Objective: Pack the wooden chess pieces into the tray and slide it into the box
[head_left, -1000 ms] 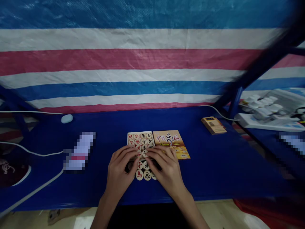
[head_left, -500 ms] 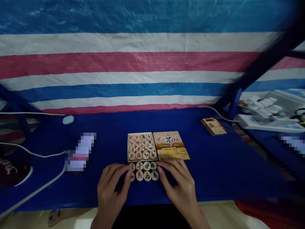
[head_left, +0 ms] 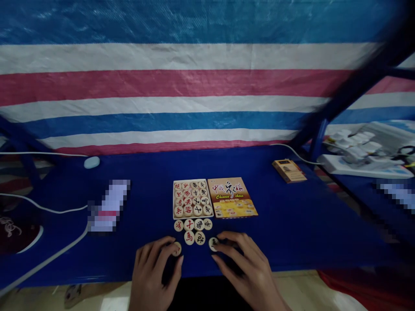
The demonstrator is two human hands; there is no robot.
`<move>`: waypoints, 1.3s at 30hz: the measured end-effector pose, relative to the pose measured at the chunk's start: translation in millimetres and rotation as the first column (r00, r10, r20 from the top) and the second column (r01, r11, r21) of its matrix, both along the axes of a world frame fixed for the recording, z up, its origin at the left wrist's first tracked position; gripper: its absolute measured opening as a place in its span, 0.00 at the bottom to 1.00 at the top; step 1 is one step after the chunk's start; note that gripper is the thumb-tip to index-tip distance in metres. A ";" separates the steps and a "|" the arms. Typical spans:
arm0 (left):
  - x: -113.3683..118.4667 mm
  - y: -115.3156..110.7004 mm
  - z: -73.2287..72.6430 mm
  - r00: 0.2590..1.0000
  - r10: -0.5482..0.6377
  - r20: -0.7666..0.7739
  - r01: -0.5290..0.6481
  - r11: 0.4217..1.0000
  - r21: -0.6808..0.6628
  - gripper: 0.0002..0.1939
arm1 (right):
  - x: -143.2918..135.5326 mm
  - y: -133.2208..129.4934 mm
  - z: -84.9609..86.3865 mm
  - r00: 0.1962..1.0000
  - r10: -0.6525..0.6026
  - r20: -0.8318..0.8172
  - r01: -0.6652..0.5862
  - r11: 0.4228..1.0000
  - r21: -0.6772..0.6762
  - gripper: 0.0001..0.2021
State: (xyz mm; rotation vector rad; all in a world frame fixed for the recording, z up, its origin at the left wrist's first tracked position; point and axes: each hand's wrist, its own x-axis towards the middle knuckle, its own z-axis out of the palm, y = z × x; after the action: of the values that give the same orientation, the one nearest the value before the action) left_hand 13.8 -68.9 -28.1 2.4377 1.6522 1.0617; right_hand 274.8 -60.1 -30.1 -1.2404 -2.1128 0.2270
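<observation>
My left hand (head_left: 157, 263) has its fingers on a Chinese chess piece (head_left: 177, 249), partly covered by the fingertips, with the thumb just below. On the other side, my right hand (head_left: 243, 259) has its fingers on a black-lettered piece (head_left: 213, 244); the thumb lies lower, near the table edge. Between the hands sit a red-lettered piece (head_left: 189, 237) and a black-lettered piece (head_left: 200, 238). Behind them is a row of several pieces (head_left: 189, 224), along the front of an open white box (head_left: 173, 203) filled with rows of red and black pieces. The printed Chinese chess lid (head_left: 235, 190) lies right of the box.
On the blue table (head_left: 145, 181), a blurred-out phone (head_left: 110, 207) with cables and a white rounded device (head_left: 92, 162) lie left. A small tan box (head_left: 289, 170) is back right. A white power strip (head_left: 363, 166) with plugs stands beyond a blue frame post.
Both hands have moved toward me, each with one piece from the ends of the front row. Those two pieces now lie apart from the middle pair; the lid is fully uncovered.
</observation>
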 end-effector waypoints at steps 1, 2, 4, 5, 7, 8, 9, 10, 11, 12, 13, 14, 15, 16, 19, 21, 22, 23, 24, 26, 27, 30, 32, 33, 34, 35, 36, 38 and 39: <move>-1.7 -0.4 0.5 1.000 -0.002 0.016 0.003 1.000 -0.017 0.11 | 0.0 0.0 -0.5 1.000 -0.013 -0.001 0.013 1.000 -0.006 0.11; -3.7 -1.0 0.5 0.999 -0.001 0.033 0.002 0.999 -0.035 0.13 | -0.5 0.4 -1.1 1.000 -0.026 -0.002 0.026 1.000 -0.017 0.11; -7.3 -2.7 -0.6 0.998 0.001 0.064 0.003 0.998 -0.064 0.15 | -2.1 1.7 -1.9 0.999 -0.042 -0.010 0.041 0.998 -0.052 0.09; -8.4 -3.7 -1.3 0.997 0.003 0.078 0.003 0.997 -0.071 0.16 | -3.0 2.5 -1.6 0.999 -0.040 -0.020 0.039 0.997 -0.071 0.08; -8.5 -5.0 -1.8 0.992 0.016 0.122 -0.007 0.997 -0.074 0.15 | -4.6 4.5 1.1 0.998 -0.030 -0.063 0.023 0.995 -0.102 0.07; -7.1 -5.0 -1.2 0.987 0.031 0.155 -0.019 0.997 -0.081 0.15 | -5.6 5.8 3.8 0.995 -0.027 -0.097 0.017 0.994 -0.109 0.07; -4.7 -4.1 0.2 0.980 0.048 0.193 -0.030 0.995 -0.096 0.15 | -7.1 7.8 7.4 0.990 -0.028 -0.140 0.013 0.994 -0.109 0.08; -1.4 -2.1 2.1 0.969 0.066 0.238 -0.040 0.993 -0.113 0.15 | -9.3 10.4 11.6 0.981 -0.032 -0.192 0.012 0.994 -0.105 0.09; 2.6 1.2 4.5 0.955 0.080 0.287 -0.044 0.991 -0.130 0.15 | -12.4 14.0 16.2 0.968 -0.034 -0.247 0.011 0.995 -0.095 0.11; 7.1 5.8 7.1 0.937 0.083 0.340 -0.039 0.990 -0.135 0.15 | -16.6 18.5 20.7 0.954 -0.032 -0.299 0.008 0.997 -0.080 0.12; 11.9 11.8 9.5 0.916 0.077 0.394 -0.029 0.991 -0.128 0.15 | -21.5 23.8 24.8 0.939 -0.023 -0.343 0.001 0.998 -0.062 0.13; 16.5 18.7 11.6 0.893 0.059 0.447 -0.011 0.994 -0.110 0.16 | -27.0 29.5 28.0 0.927 -0.008 -0.375 -0.007 0.999 -0.038 0.15; 20.7 25.9 13.3 0.870 0.025 0.493 0.016 0.997 -0.078 0.16 | -32.6 35.4 30.1 0.917 0.009 -0.398 -0.016 1.000 -0.012 0.15; 24.3 33.0 14.4 0.850 -0.010 0.526 0.046 0.997 -0.056 0.16 | -37.9 40.9 31.1 0.910 0.026 -0.414 -0.023 1.000 0.013 0.16; 29.5 47.6 15.4 0.828 -0.086 0.554 0.121 0.992 -0.028 0.16 | -48.6 51.4 28.5 0.899 0.061 -0.434 -0.041 0.998 0.057 0.16; 28.8 49.9 15.5 0.823 -0.103 0.559 0.138 0.990 -0.021 0.16 | -50.5 52.2 24.8 0.896 0.071 -0.438 -0.049 0.997 0.061 0.16; 27.8 49.4 15.8 0.819 -0.108 0.564 0.143 0.990 -0.019 0.16 | -50.3 51.3 23.2 0.896 0.074 -0.439 -0.054 0.997 0.056 0.16; 26.7 48.4 16.3 0.816 -0.111 0.567 0.148 0.989 -0.019 0.16 | -49.9 49.9 22.0 0.894 0.077 -0.441 -0.060 0.997 0.050 0.16; 25.7 47.3 16.9 0.817 -0.112 0.566 0.149 0.989 -0.019 0.15 | -49.3 48.5 21.3 0.892 0.079 -0.444 -0.067 0.997 0.042 0.15; 24.5 46.4 18.5 0.820 -0.110 0.561 0.154 0.988 -0.030 0.13 | -48.4 46.8 21.0 0.887 0.078 -0.455 -0.072 0.997 0.031 0.12; 24.3 46.7 19.3 0.818 -0.111 0.564 0.158 0.987 -0.035 0.12 | -48.3 46.5 21.2 0.883 0.077 -0.463 -0.070 0.997 0.032 0.10; 24.5 49.8 21.2 0.808 -0.126 0.576 0.181 0.983 -0.039 0.10 | -48.6 47.5 21.8 0.877 0.069 -0.476 -0.057 0.998 0.039 0.06; 24.5 51.8 22.0 0.809 -0.133 0.572 0.192 0.980 -0.043 0.09 | -48.9 48.1 21.4 0.878 0.062 -0.474 -0.049 0.998 0.040 0.06; 24.4 52.5 22.3 0.812 -0.134 0.568 0.196 0.980 -0.048 0.09 | -49.0 48.2 20.9 0.878 0.058 -0.475 -0.043 0.998 0.041 0.06; 24.4 52.8 22.3 0.814 -0.138 0.564 0.202 0.978 -0.053 0.08 | -49.0 48.1 20.3 0.878 0.052 -0.476 -0.037 0.999 0.039 0.06; 24.3 52.8 22.3 0.816 -0.139 0.562 0.207 0.976 -0.059 0.08 | -49.0 48.0 19.6 0.879 0.048 -0.474 -0.035 0.999 0.036 0.07; 24.2 52.5 22.0 0.817 -0.141 0.560 0.213 0.975 -0.064 0.08 | -49.0 47.8 19.0 0.881 0.046 -0.470 -0.036 0.999 0.032 0.07; 24.2 51.6 20.9 0.820 -0.147 0.553 0.223 0.972 -0.074 0.09 | -49.0 47.5 18.3 0.884 0.042 -0.466 -0.033 0.999 0.028 0.07; 24.2 51.1 20.2 0.823 -0.146 0.550 0.226 0.971 -0.082 0.10 | -49.1 47.4 18.3 0.883 0.042 -0.467 -0.032 0.999 0.029 0.07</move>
State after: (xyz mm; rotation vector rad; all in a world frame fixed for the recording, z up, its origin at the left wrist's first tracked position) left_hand 38.0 -17.9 -8.0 1.9046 1.2273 1.3761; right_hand 225.7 -12.7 -11.8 -1.0093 -1.7121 0.4712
